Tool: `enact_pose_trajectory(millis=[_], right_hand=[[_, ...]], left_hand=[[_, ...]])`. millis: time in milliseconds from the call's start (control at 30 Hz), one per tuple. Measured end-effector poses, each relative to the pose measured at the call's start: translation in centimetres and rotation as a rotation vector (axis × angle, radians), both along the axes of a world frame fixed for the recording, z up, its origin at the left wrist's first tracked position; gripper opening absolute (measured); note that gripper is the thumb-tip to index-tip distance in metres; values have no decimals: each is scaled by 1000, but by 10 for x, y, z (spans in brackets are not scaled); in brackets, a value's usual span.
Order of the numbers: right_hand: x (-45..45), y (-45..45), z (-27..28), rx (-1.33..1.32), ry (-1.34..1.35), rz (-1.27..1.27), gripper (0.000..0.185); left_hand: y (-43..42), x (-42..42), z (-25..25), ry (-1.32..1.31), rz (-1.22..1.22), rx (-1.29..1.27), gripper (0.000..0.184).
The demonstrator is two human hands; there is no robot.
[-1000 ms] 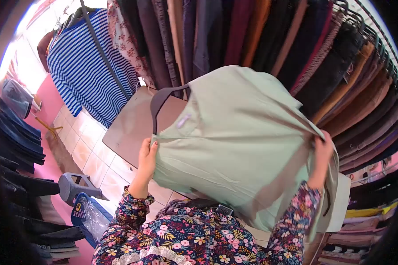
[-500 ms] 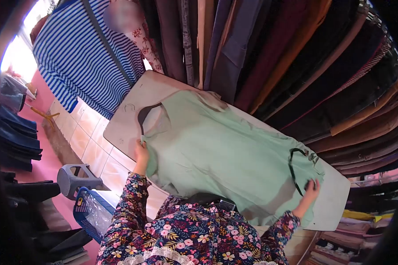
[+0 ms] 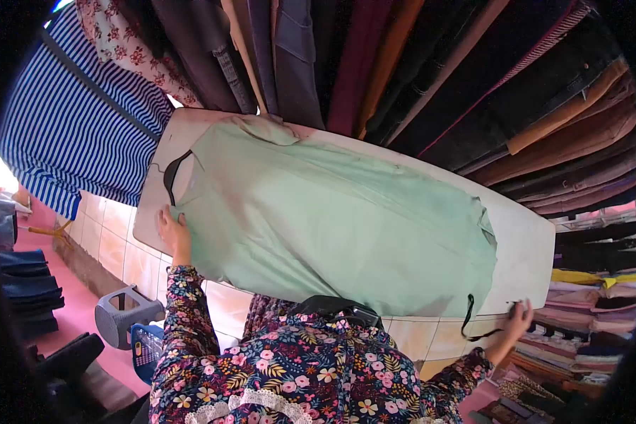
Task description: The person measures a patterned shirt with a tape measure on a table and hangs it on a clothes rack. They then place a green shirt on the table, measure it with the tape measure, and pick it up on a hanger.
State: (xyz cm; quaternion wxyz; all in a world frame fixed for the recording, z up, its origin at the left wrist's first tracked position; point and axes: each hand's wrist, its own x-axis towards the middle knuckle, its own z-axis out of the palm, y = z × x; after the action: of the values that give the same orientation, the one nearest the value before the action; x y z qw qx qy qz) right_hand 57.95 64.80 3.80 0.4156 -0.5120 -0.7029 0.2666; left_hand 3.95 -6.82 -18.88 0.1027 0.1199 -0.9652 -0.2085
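A light green garment lies spread over a pale board, its neck toward the left. A dark hanger sits in the neck opening. My left hand is at the garment's shoulder near the hanger, fingers apart, the thumb by the fabric. Past the garment's lower right corner, at the board's near edge, my right hand is closed round a small black object, too small to name. A black strap hangs at the garment's hem and reaches toward this hand.
Dark and brown trousers hang along the far side. A blue striped shirt hangs at the left. Below it are a grey stool and a blue basket. Folded clothes are stacked at the right.
The garment, lifted and bunched a second ago, now lies flat on the board. My right hand has moved off the fabric to the board's near edge. The view has shifted right.
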Motion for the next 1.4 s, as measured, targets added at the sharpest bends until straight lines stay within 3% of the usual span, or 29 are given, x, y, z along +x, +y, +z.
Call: enact_pose_trajectory(millis=[67,200,300,367,433,600,700,733,767,833,900,967,1033,1200,1400], right_hand=[[-55,-31,-39,-272,39,81,39],[-148,-58,-94,-577,-28,99,49],[-194,-46,-126,-619,-150,189,52],[-226,-24,-128,-632,-178,208,56],[-253,0,-126,-629,-188,377,57],[-325,50,-120,-569,-402,415,62],[-344,86,-133,-552,-384,449,64],[-355,92,-139,-367,-542,364,63],[-353,95,-147,-365,-545,383,63],[-338,44,-112,-295,-256,395,61],[-309,0,-99,-564,-116,484,57],[-292,-66,-66,-668,-222,508,56],[-269,-92,-87,-774,-191,556,58],[-266,-89,-138,-757,-206,389,64],[-283,-24,-130,-694,-214,241,70]], left_hand=[[25,10,22,156,26,-264,51],[32,37,11,76,-1,-306,59],[28,63,4,-45,-49,-246,60],[24,73,4,-339,-236,-333,58],[21,73,-2,-366,-209,-279,57],[15,57,10,-495,-169,-201,54],[22,52,20,-559,-124,-191,53],[20,52,19,-548,-116,-182,52],[18,52,17,-550,-97,-180,52],[14,52,18,-483,-127,-173,52],[9,53,15,-474,-132,-165,52],[8,53,15,-396,-148,-161,52],[5,47,13,-351,-163,-161,53],[20,31,14,-203,-216,-184,56],[53,29,28,-202,-227,-135,62]])
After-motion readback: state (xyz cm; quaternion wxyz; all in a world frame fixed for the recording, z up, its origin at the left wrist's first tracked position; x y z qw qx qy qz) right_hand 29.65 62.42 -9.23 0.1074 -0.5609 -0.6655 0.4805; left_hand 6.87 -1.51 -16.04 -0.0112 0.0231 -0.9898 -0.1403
